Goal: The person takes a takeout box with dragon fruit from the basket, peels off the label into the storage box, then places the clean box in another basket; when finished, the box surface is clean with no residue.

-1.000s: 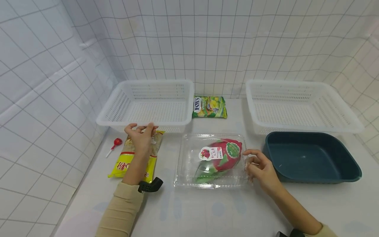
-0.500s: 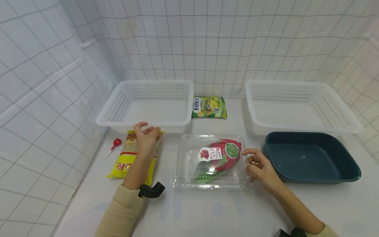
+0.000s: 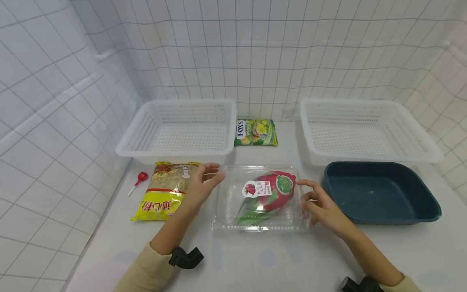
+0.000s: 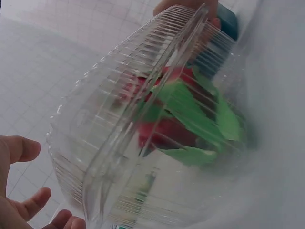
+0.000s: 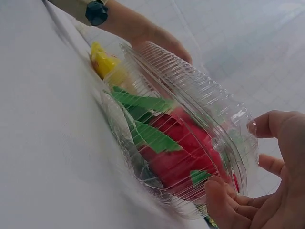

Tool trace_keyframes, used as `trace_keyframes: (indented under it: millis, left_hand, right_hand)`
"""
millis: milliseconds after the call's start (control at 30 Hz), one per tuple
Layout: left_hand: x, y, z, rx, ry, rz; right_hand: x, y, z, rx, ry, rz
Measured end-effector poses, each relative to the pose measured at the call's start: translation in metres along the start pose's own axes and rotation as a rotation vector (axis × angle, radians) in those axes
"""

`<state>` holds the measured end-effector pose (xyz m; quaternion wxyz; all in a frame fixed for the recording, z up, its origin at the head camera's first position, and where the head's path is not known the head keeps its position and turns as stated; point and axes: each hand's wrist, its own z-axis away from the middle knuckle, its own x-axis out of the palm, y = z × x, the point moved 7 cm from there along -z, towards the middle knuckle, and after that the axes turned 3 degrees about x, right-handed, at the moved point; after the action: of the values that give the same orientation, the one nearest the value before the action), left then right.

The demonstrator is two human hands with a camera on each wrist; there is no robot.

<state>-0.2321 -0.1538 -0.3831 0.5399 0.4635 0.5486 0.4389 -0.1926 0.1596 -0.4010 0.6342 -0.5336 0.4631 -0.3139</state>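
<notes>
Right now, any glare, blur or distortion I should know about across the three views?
Head: evenly lit, small glints on the clear box, bowed grid lines on the wall (lens or loose fabric, can't tell). Left wrist: hazy, box ribs breaking up the red-and-green fruit. Right wrist: dimmer, bright streaks along the box ribs, yellow bag soft.
</notes>
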Motion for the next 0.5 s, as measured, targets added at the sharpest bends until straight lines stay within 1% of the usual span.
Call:
trace_keyframes:
  millis: [100,167,267,333,433,500]
  left_hand:
    - [0.003,0.0,0.009,0.051,-0.016,-0.023]
    - [0.003,-0.001,0.013,0.067,-0.029,-0.018]
    - [0.003,-0.005,0.019,0.052,-0.04,0.008]
    - [0.003,-0.009,0.022,0.027,-0.05,0.016]
    - [0.004,-0.015,0.026,-0.008,-0.07,0.02]
    - [0.005,-0.018,0.028,-0.025,-0.086,0.02]
  right_hand:
    - [0.0,-0.001,0.001,0.012,-0.009,0.06]
    - [-0.001,-0.001,0.001,0.042,0.005,0.109]
    - [-0.004,-0.004,0.002,0.095,0.063,0.242]
    - [-0.007,-0.009,0.002,0.107,0.119,0.333]
    - [-0.011,-0.019,0.001,0.065,0.206,0.455]
    - [-0.011,-0.026,-0.001,0.018,0.253,0.503]
